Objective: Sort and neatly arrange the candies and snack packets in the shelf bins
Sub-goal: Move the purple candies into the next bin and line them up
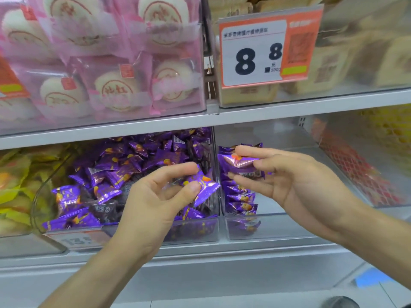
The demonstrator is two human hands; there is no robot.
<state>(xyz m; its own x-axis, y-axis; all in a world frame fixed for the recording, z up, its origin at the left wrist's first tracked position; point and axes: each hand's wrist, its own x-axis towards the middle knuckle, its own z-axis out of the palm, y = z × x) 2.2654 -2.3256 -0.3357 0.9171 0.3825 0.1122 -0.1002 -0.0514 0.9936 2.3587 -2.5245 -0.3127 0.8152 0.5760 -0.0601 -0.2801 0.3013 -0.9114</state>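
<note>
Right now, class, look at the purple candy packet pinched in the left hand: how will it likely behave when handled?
The purple candy packet probably weighs little, since the left hand holds it by thumb and fingertip alone. Its shiny foil wrapper looks slippery and crinkly, likely to flex rather than stay stiff. Its flat, pillow-like shape suggests it would slide, not roll.

The right clear bin (289, 227) is mostly bare floor past its row of purple packets (241, 196); the left bin (193, 232) is heaped full (loose purple candies (124, 165)), under the shelf board (222, 118) overhead.
</note>
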